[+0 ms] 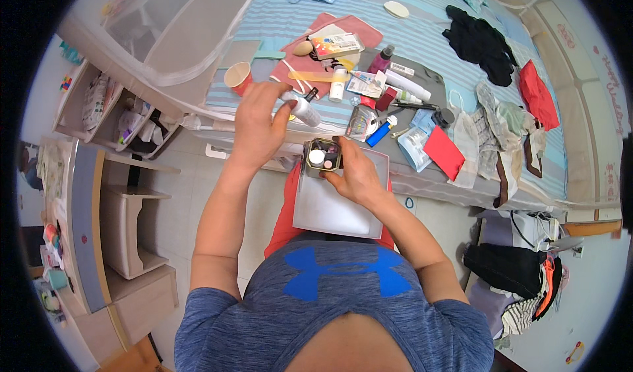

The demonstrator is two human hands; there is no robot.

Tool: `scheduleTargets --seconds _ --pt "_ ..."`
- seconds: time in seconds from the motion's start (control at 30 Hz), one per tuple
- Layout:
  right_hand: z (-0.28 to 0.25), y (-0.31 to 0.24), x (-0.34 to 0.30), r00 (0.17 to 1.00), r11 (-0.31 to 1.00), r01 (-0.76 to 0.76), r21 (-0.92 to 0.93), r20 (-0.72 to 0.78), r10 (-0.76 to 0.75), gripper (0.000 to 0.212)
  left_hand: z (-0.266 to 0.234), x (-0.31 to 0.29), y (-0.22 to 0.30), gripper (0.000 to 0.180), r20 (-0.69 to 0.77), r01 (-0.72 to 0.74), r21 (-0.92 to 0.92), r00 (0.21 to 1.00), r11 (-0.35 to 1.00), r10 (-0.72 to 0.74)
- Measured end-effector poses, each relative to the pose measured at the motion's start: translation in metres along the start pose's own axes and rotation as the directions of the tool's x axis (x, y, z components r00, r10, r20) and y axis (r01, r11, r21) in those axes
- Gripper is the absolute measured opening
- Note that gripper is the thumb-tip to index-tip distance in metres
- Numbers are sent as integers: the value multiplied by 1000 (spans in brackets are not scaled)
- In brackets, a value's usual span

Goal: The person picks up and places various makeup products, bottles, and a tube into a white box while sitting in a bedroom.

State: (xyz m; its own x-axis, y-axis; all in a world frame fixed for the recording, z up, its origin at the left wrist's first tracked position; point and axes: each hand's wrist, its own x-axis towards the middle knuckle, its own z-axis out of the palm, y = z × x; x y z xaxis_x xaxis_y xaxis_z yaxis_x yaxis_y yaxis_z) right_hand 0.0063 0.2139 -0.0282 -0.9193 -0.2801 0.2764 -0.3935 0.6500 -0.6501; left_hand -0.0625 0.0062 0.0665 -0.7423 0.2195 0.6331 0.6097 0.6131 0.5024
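Observation:
In my left hand [258, 123] is a small clear-and-white bottle [308, 114] with a black top, tilted over the bed's near edge. My thumb and fingers close round its upper part. My right hand [359, 174] grips the side of a small squarish see-through container [322, 173] with a dark rim. Inside that container stand a white round-topped item [317, 156] and other small pieces I cannot make out. Beneath it, a shallow white bin [343, 207] rests on my lap. A red-and-white paper cup [238, 77] stands just beyond my left hand.
On the striped bed lie a pink cloth [369, 34], a white bottle [337, 84], a purple bottle [381, 61], a blue tube [380, 134], a red envelope [445, 153] and black clothing [481, 45]. White netting [178, 62] borders the bed. Open drawers [119, 124] stand at left.

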Motion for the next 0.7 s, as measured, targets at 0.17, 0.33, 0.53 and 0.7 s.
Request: scheduleTargets --seconds 0.17,0.33,0.53,0.7 --pt "5 8 5 996 994 -82 76 49 78 75 -6 1 29 24 -38 -74 -23 997 997 73" --pt "-11 22 -10 918 858 -381 345 255 305 72 8 -11 63 32 72 -162 -173 982 972 176" --pt "-42 49 -36 951 929 -299 217 154 270 45 59 -35 71 25 253 -289 -147 914 946 318" --pt "-61 60 -23 954 947 -297 127 89 287 29 94 -46 49 13 505 -398 146 817 906 278"
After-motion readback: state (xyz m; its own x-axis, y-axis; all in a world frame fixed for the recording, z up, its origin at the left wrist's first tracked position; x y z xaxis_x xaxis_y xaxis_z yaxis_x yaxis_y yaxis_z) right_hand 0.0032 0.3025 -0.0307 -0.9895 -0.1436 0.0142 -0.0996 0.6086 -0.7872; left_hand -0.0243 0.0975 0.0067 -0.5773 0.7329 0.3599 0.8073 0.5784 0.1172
